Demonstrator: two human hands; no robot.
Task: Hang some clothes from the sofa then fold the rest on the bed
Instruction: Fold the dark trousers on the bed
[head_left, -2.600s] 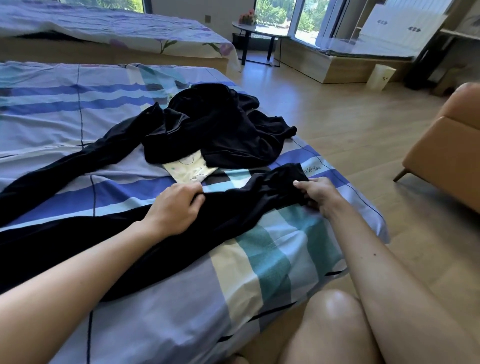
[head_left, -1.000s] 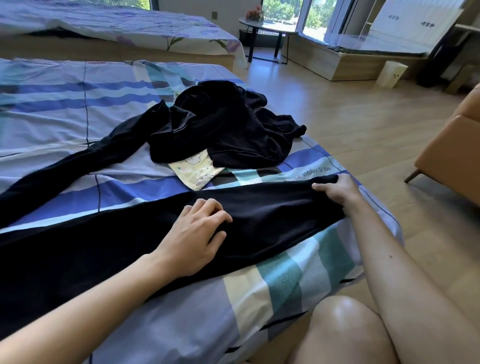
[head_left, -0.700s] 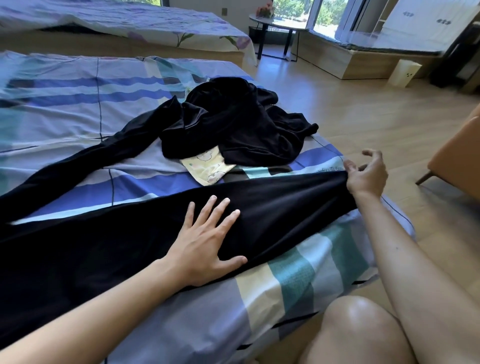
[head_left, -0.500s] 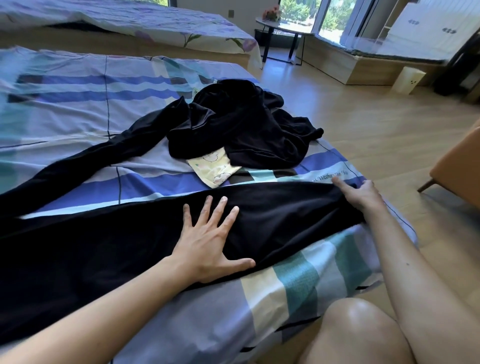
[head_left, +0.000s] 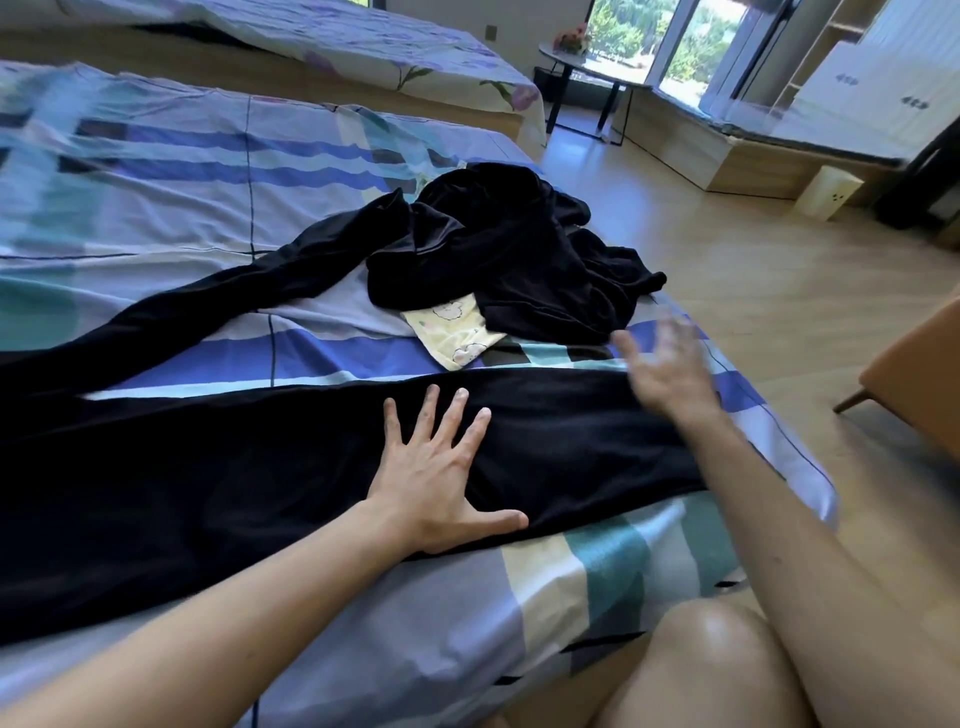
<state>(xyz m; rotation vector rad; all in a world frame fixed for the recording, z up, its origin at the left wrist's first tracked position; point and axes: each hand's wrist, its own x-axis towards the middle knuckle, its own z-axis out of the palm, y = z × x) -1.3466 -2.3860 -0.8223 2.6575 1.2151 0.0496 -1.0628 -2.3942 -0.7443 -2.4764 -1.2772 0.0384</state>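
Note:
A long black garment (head_left: 234, 467) lies spread flat across the near part of the striped bed (head_left: 156, 197). My left hand (head_left: 431, 467) presses on it with fingers spread. Blurred by motion, my right hand (head_left: 667, 371) is lifted over the garment's right end with fingers straight and holds nothing. Behind them a crumpled heap of black clothes (head_left: 509, 260) lies on the bed, one long black piece (head_left: 218, 296) trailing off to the left. A pale yellow printed cloth (head_left: 457, 332) sticks out from under the heap.
An orange sofa (head_left: 919, 374) stands at the right edge on the wooden floor (head_left: 753, 291). A second bed (head_left: 322, 47) lies behind. A small round table (head_left: 587, 67) and a low window platform (head_left: 753, 150) stand at the back right. My bare knee (head_left: 701, 670) is at the bed's edge.
My right hand has let go of the garment's right end and lifted off it. My left hand went from curled on the cloth to flat with spread fingers. The garment now lies smoothed out.

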